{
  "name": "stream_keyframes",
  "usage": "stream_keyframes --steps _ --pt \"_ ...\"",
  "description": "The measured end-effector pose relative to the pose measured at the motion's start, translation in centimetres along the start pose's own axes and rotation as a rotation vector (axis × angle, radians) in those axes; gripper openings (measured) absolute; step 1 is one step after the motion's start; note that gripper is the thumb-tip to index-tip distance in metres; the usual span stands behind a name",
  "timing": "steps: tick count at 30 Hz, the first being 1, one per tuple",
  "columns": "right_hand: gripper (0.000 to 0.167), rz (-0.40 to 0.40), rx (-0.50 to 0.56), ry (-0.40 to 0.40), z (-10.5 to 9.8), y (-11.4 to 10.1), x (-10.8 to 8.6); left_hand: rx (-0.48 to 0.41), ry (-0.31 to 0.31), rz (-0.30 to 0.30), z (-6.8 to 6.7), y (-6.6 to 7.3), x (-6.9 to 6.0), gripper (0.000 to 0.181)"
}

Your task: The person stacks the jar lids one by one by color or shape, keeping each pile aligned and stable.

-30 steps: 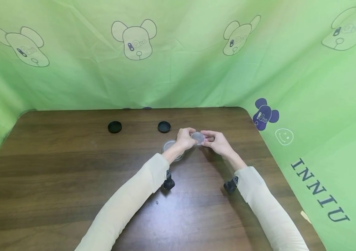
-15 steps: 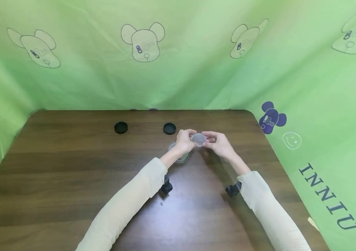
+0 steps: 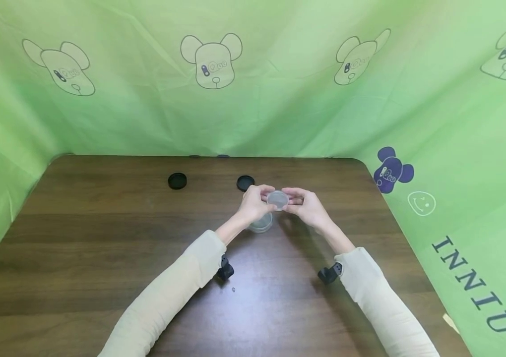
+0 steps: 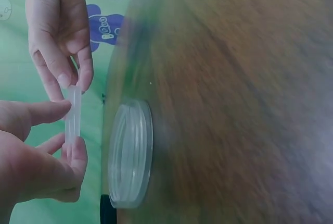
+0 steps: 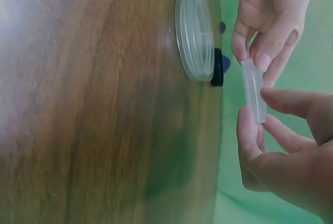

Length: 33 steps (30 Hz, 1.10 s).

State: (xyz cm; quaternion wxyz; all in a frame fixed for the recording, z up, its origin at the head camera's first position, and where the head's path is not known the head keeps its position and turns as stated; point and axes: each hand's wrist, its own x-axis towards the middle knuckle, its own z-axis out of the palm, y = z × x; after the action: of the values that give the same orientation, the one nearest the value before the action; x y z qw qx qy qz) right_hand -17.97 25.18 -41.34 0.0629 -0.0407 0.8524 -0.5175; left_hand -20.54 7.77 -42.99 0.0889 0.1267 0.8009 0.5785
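Both hands hold a small, clear, round petri dish (image 3: 277,200) a little above the table. My left hand (image 3: 255,203) pinches its left edge between thumb and fingers, and my right hand (image 3: 308,207) pinches the opposite edge. Seen edge-on in the left wrist view, the small dish (image 4: 74,113) is a thin, frosted-looking disc with a ridge along its rim. A larger clear petri dish (image 3: 262,225) lies on the table just below and left of it. My left hand hides part of that larger dish in the head view; the right wrist view shows the large dish (image 5: 195,36) whole.
Two shallow black round caps lie toward the table's back edge: a left cap (image 3: 177,181) and a right cap (image 3: 246,183), close behind my left hand. A tiny speck (image 3: 233,289) is on the brown wooden table (image 3: 101,238). Green printed cloth (image 3: 271,109) hangs behind and beside it.
The head view has shifted slightly. Both hands, still holding the small dish, have moved a little left over the table. More of the larger dish's front shows, and the left hand now nears the right cap.
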Motion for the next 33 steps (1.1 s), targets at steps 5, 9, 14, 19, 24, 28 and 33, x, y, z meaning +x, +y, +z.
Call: stream_keyframes --steps 5,9,14,19,24,28,33 --pt "0.048 -0.015 0.033 -0.006 0.9 -0.1 -0.1 0.005 0.001 0.012 -0.8 -0.6 -0.7 0.046" --pt "0.047 -0.027 0.041 -0.004 1.8 -0.1 -0.2 -0.004 0.003 0.013 -1.4 -1.0 -1.2 0.047" --pt "0.045 -0.044 0.023 -0.004 2.8 0.1 -0.1 -0.003 0.019 0.010 -2.1 -1.6 -1.8 0.046" --pt "0.046 -0.034 -0.019 0.010 3.7 -0.1 -0.4 -0.006 0.027 -0.006 -2.5 -2.2 -2.4 0.046" --pt "0.046 -0.024 -0.041 0.019 4.2 -0.1 -0.6 -0.001 0.016 -0.016 -2.8 -2.3 -2.9 0.044" --pt "0.045 -0.048 -0.044 0.015 4.7 0.1 -0.7 0.017 0.009 -0.024 -3.1 -2.5 -3.1 0.043" --pt "0.045 -0.064 -0.042 0.006 5.3 0.5 -0.7 0.020 0.009 -0.035 -3.1 -3.0 -3.3 0.044"
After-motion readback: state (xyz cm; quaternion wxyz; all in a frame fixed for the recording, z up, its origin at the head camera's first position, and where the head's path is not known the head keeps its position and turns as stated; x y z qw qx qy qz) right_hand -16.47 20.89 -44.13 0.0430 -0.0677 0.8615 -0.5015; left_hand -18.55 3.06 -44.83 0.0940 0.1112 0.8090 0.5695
